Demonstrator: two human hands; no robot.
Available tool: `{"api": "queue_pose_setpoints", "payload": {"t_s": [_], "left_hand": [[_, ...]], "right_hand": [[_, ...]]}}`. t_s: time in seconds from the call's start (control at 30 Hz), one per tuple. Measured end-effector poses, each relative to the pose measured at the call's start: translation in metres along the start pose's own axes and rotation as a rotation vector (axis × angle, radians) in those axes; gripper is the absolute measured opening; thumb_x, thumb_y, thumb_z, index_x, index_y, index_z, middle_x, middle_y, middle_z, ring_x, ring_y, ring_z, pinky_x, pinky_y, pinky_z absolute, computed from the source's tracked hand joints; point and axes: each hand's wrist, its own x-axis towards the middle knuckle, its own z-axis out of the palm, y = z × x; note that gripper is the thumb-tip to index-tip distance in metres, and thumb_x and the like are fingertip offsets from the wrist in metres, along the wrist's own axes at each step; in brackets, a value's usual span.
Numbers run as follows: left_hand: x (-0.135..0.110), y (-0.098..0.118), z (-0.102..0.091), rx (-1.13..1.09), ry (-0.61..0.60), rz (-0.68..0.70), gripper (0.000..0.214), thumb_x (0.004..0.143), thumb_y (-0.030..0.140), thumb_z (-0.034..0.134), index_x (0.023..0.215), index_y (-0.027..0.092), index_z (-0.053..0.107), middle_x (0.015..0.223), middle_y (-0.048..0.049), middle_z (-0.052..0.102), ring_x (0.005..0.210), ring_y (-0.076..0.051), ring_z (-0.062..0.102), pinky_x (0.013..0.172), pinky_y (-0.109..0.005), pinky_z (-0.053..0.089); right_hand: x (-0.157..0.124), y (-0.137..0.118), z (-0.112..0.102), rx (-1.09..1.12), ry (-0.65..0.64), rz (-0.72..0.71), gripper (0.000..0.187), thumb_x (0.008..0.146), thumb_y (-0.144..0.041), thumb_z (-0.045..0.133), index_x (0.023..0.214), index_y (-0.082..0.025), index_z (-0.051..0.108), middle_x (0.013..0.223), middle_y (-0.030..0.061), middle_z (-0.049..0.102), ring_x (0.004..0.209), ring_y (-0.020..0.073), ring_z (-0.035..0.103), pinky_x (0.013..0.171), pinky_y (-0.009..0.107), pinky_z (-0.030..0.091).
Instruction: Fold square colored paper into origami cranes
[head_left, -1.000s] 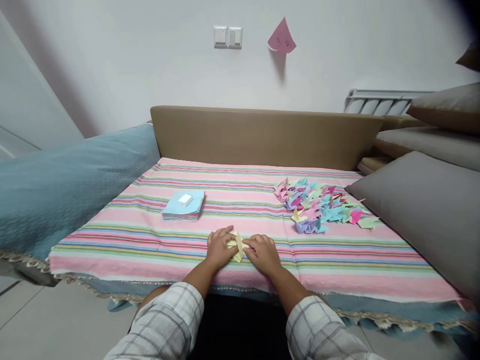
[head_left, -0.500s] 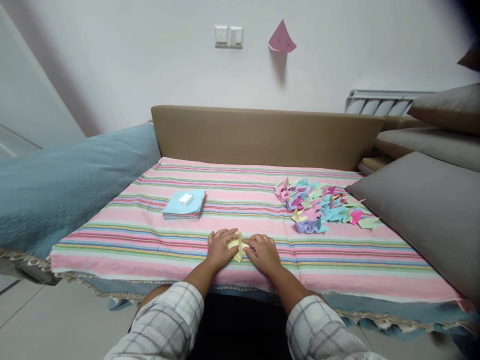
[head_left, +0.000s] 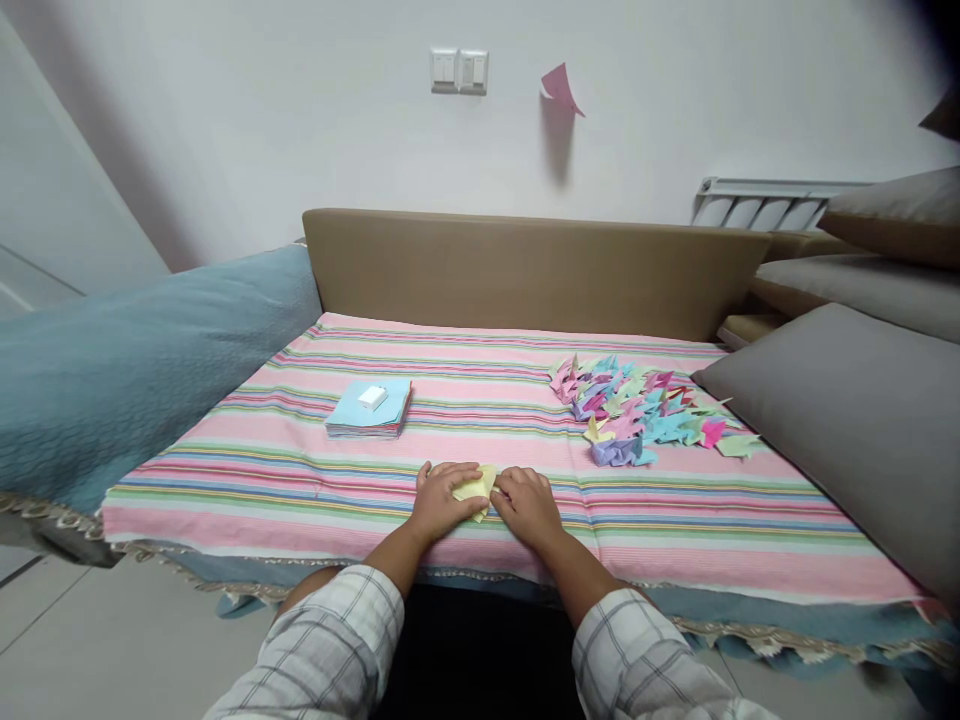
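A small folded yellow paper [head_left: 475,488] lies on the striped pink cloth [head_left: 300,480] near the front edge. My left hand [head_left: 441,502] presses on its left side with fingers curled over it. My right hand [head_left: 528,506] pinches its right edge, fingers closed. A stack of coloured paper squares [head_left: 369,410] with a small white block [head_left: 370,397] on top lies further back on the left. To the back right sits a heap of folded paper cranes [head_left: 637,410] in many colours.
A blue cushion [head_left: 127,370] borders the left side, grey cushions [head_left: 847,420] the right. A tan padded backboard [head_left: 525,270] runs behind. On the wall hang light switches [head_left: 459,71] and a pink paper [head_left: 561,88]. The cloth's fringe [head_left: 480,580] hangs at the front edge.
Both hands have shifted slightly on the yellow paper, which now lies flatter. The pink paper on the wall has turned edge-on.
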Motion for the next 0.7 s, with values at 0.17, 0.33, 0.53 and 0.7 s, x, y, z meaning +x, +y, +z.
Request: {"api": "queue_pose_setpoints", "payload": {"t_s": [0.17, 0.33, 0.53, 0.7], "left_hand": [[-0.0009, -0.0028, -0.0017, 0.046, -0.051, 0.052, 0.064, 0.047, 0.051, 0.081, 0.107, 0.034, 0.062, 0.129, -0.0005, 0.056, 0.121, -0.026, 0.045, 0.109, -0.050, 0.009], [-0.0037, -0.0028, 0.0003, 0.055, 0.005, 0.071, 0.046, 0.052, 0.051, 0.079, 0.092, 0.031, 0.067, 0.124, -0.0002, 0.060, 0.117, -0.023, 0.049, 0.109, -0.047, 0.013], [-0.0053, -0.0024, 0.0025, 0.081, 0.043, 0.073, 0.019, 0.061, 0.045, 0.076, 0.068, 0.029, 0.070, 0.118, 0.0018, 0.063, 0.111, -0.023, 0.052, 0.108, -0.047, 0.015], [-0.0060, -0.0027, 0.0047, 0.079, 0.084, 0.090, 0.016, 0.064, 0.044, 0.075, 0.065, 0.029, 0.069, 0.113, 0.0034, 0.066, 0.106, -0.021, 0.055, 0.107, -0.047, 0.019]], "right_hand": [[0.0002, 0.0002, 0.0001, -0.010, -0.015, 0.008, 0.022, 0.088, -0.034, 0.049, 0.106, -0.031, 0.061, 0.097, 0.0003, 0.060, 0.091, 0.0176, 0.047, 0.080, 0.032, 0.028], [-0.0001, 0.0011, 0.0009, -0.009, -0.004, 0.008, 0.019, 0.088, -0.033, 0.050, 0.102, -0.029, 0.061, 0.096, 0.0002, 0.060, 0.090, 0.0175, 0.048, 0.080, 0.032, 0.029], [0.0000, 0.0021, 0.0015, -0.018, -0.011, 0.010, 0.016, 0.087, -0.030, 0.049, 0.095, -0.025, 0.062, 0.097, 0.0012, 0.060, 0.091, 0.0177, 0.048, 0.080, 0.031, 0.029], [-0.0002, 0.0003, 0.0005, -0.031, 0.003, 0.008, 0.014, 0.087, -0.029, 0.049, 0.091, -0.022, 0.061, 0.095, 0.0017, 0.060, 0.090, 0.0178, 0.048, 0.079, 0.031, 0.028]]}}
